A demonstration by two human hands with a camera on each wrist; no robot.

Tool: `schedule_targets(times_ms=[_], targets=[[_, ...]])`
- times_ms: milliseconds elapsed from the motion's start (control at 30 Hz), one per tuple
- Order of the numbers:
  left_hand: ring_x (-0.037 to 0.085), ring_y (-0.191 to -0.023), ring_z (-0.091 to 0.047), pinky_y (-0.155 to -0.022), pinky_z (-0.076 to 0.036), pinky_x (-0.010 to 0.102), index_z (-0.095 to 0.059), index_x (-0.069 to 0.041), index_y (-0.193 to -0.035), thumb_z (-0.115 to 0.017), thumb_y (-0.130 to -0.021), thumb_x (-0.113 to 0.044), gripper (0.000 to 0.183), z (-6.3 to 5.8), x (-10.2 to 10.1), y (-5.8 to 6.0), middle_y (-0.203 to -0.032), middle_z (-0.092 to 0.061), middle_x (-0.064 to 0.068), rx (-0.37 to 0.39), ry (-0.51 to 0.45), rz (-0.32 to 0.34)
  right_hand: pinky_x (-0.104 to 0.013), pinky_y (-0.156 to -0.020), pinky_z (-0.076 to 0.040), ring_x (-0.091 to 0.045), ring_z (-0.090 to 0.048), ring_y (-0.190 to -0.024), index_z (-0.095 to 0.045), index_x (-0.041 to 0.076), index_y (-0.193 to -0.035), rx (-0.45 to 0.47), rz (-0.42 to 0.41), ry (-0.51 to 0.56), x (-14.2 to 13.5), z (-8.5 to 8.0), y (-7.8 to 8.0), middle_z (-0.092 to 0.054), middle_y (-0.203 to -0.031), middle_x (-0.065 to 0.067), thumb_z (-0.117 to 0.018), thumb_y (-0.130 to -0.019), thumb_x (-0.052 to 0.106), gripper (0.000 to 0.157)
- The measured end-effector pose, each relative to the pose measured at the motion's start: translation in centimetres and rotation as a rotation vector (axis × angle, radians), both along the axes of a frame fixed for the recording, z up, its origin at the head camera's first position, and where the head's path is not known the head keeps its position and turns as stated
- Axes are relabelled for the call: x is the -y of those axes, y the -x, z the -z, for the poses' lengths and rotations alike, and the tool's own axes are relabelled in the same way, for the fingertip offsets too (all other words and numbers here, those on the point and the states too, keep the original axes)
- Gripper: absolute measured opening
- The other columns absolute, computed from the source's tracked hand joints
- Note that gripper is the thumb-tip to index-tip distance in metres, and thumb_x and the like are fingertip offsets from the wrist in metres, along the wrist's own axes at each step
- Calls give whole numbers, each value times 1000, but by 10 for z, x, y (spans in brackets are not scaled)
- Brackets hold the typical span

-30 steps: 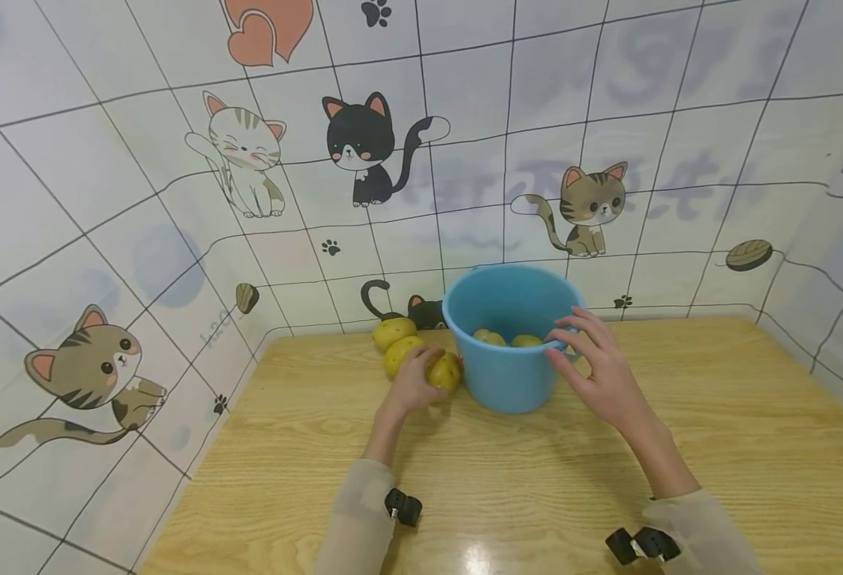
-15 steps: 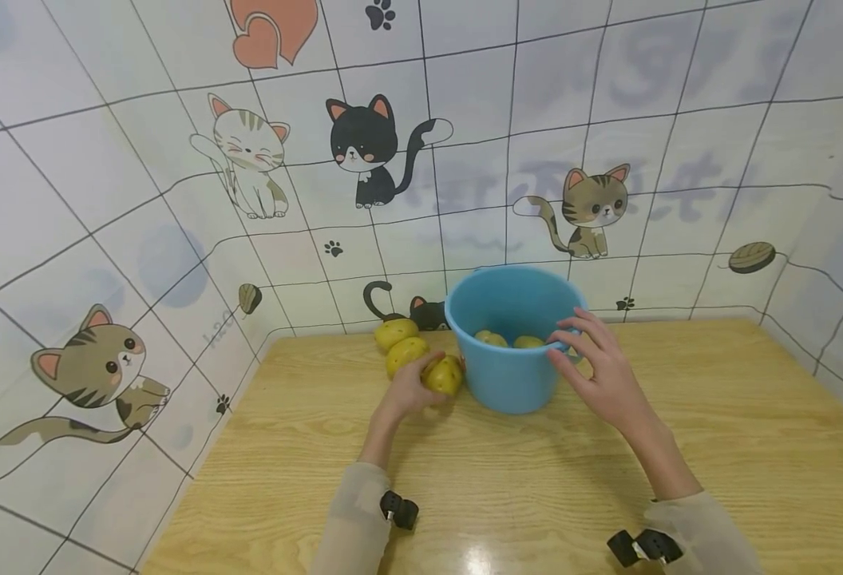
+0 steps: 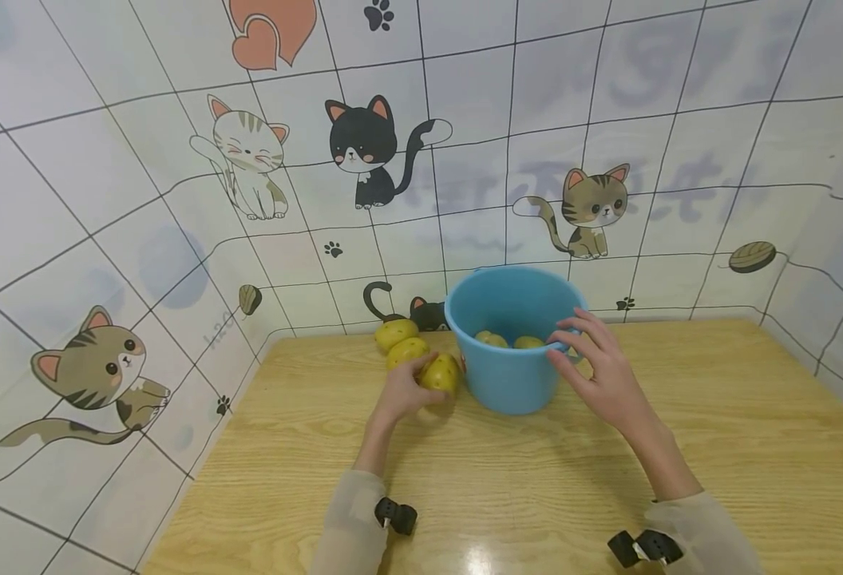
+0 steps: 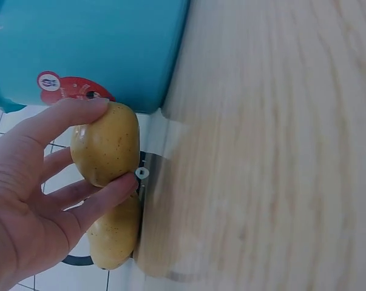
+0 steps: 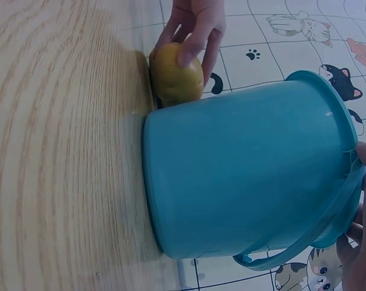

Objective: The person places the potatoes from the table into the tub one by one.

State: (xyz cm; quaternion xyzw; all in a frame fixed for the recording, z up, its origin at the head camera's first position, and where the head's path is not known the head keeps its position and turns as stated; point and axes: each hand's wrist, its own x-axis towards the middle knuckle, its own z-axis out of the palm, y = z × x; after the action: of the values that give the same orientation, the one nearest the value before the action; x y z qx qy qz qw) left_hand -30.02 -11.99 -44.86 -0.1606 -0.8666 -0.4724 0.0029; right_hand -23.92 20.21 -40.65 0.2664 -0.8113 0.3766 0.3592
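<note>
A yellow potato (image 3: 441,374) sits in the grasp of my left hand (image 3: 401,393), thumb on one side and fingers on the other. It is just left of the blue bucket (image 3: 511,383), low by the tabletop. Behind it are two more potatoes, a nearer one (image 3: 405,351) partly covered by my fingers and a farther one (image 3: 396,331). My right hand (image 3: 604,379) holds the bucket's rim at its right side, thumb outside and fingertips over the edge. Inside the bucket, potatoes (image 3: 491,339) show at the bottom. A blue handle (image 5: 304,236) hangs down the bucket's side in the right wrist view.
The wood-grain table (image 3: 508,487) runs back to a wall (image 3: 465,184) covered with cat drawings and grid lines. The bucket stands upright close to that back wall. A red label (image 4: 73,88) shows on its side in the left wrist view.
My left hand has shifted slightly left and toward me, and its fingers have slid off the potato's top to its left side. The right hand keeps its place on the rim.
</note>
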Motion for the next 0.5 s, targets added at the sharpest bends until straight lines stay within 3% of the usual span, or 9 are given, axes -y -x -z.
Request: schedule_targets(times_ms=[333, 500], targets=[[30, -113, -61, -93, -53, 46, -57, -13, -144, -87, -72, -21, 78, -11, -1, -7, -139, -60, 12, -17, -110, -105, -65, -114, -25, -42, -36, -141, -71, 13, -103, -1, 1, 1, 1, 0, 0, -61, -122, -16, -73, -89, 4, 17], [34, -113, -62, -94, -54, 46, -58, -10, -143, -88, -73, -18, 77, -19, -1, -8, -142, -56, 16, -103, -167, -150, -66, -113, -25, -43, -36, -140, -71, 13, -103, -4, -5, 6, 2, -1, -1, -61, -121, -17, -73, -89, 4, 17]])
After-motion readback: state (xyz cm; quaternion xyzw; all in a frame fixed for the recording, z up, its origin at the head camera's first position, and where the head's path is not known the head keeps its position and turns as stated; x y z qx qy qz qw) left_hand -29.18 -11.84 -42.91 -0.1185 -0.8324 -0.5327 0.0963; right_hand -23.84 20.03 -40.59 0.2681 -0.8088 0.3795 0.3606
